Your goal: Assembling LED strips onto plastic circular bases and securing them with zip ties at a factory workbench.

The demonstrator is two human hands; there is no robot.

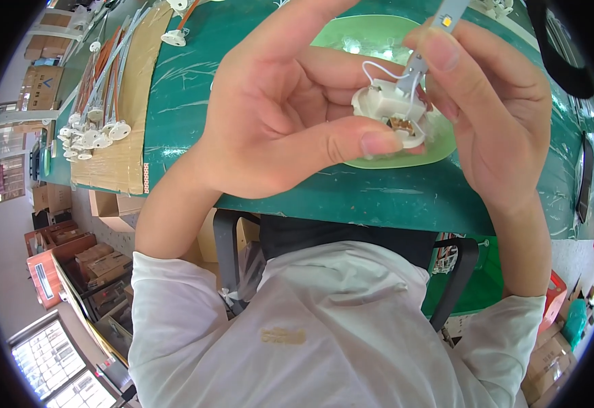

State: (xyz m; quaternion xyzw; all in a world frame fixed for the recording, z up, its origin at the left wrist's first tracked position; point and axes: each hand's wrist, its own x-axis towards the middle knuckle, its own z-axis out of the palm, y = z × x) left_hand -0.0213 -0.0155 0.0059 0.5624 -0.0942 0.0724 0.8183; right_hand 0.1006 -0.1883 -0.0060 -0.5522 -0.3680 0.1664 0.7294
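Between the thumb and fingers of my left hand (263, 122) is a round white plastic end cap (382, 102), tilted so its inner side shows. Thin white wires and a small copper-coloured part are visible in it. My right hand (497, 102) pinches a narrow LED strip (448, 19) with a yellow LED on it. The strip's lower end meets the cap, and a white wire loops from the strip to the cap. Both hands are above a light green plastic tray (351, 30), which holds clear, shiny material; they hide part of its contents.
A green work table (181, 88) spans the front. On its left, a cardboard sheet (130, 109) bears several strips with round white end caps (96, 136). Another white cap (174, 37) lies farther back. Dark chair armrests (225, 248) and a green crate (490, 272) are below the table's edge.
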